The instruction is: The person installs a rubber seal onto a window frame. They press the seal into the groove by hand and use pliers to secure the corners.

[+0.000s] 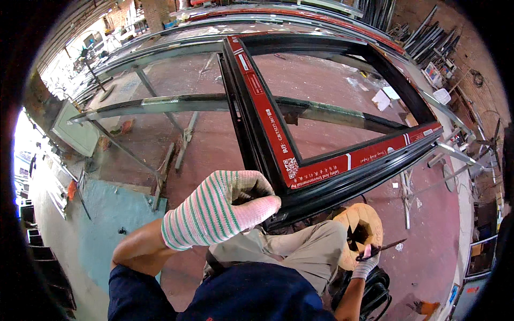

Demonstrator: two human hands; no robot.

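A black window frame (pixel 321 187) with red protective film on its face lies across the stand in front of me. My left hand (pixel 222 206), in a pale knit glove with green stripes, is at the frame's near left corner. Its thumb and forefinger are pinched together there; what lies between them is hidden. Low at the right, away from the frame, my right hand (pixel 367 262) is also gloved and closed around a dark, slim pointed tool (pixel 391 246), whose exact kind is unclear. That hand is beside a yellowish-brown ring-shaped roll (pixel 350 222).
Metal rails of the stand (pixel 155 104) run left under the frame, with legs reaching the reddish floor. A black coil (pixel 375 294) lies by my right forearm. Long profiles (pixel 433 35) lean at the back right. A white container (pixel 442 96) stands beyond the frame.
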